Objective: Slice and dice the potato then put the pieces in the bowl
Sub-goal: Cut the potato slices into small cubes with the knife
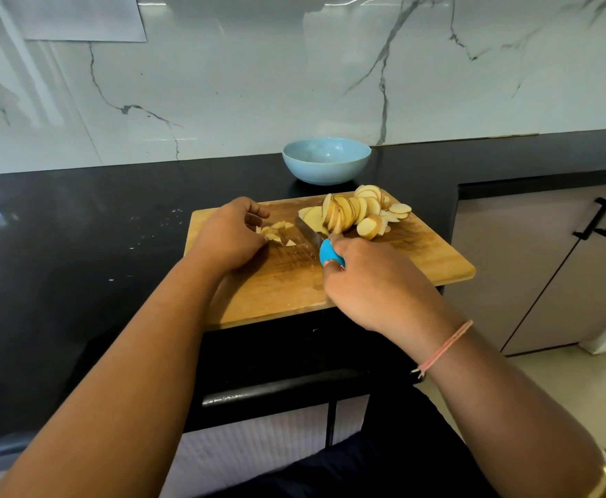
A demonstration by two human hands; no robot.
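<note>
A pile of round potato slices (pixel 359 212) lies at the far right of the wooden cutting board (pixel 420 257). A few small diced potato pieces (pixel 278 233) lie near the board's left side. My left hand (pixel 229 235) rests over them, fingers curled around the pieces. My right hand (pixel 377 285) grips a knife (pixel 310 231) by its blue handle, the blade lying flat on the board between the dice and the slices. A light blue bowl (pixel 326 161) stands beyond the board, against the wall, and looks empty.
The board sits on a black countertop (pixel 78 246) with a few white specks on it. A marble-patterned wall rises behind. Grey cabinet doors with black handles (pixel 603 217) stand at the right, past the counter's end.
</note>
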